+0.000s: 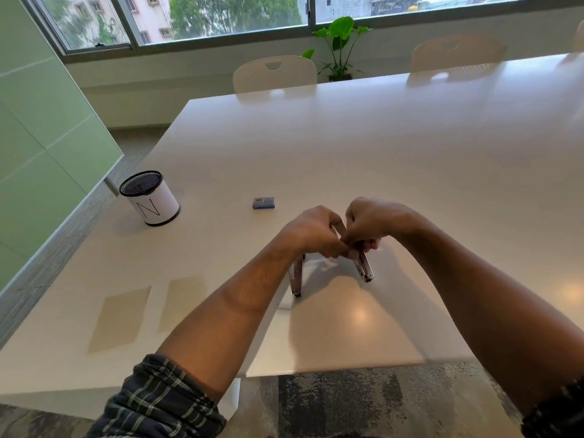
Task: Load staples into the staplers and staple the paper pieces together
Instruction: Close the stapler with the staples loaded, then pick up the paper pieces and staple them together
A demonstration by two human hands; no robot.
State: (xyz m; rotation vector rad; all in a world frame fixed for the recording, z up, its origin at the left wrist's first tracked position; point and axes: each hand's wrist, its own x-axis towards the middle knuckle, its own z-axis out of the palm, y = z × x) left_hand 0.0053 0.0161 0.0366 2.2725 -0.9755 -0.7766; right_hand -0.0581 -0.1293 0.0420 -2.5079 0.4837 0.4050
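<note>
A metal stapler (365, 268) is swung wide open above the table, one arm (297, 279) pointing down on the left, the other down on the right. My left hand (311, 230) grips the left part of it. My right hand (368, 221) grips the right part, and its fingertips meet the left hand's at the hinge; whether they pinch staples is hidden. A small blue staple box (264, 203) lies on the table beyond my hands. Two pale paper pieces (121, 319) (183, 300) lie flat at the front left.
A black mesh cup with a white label marked N (151, 199) stands at the left on the white table (410, 153). White chairs (275, 74) and a potted plant (339, 45) are behind the far edge. The table's near edge (331, 369) is close below my arms.
</note>
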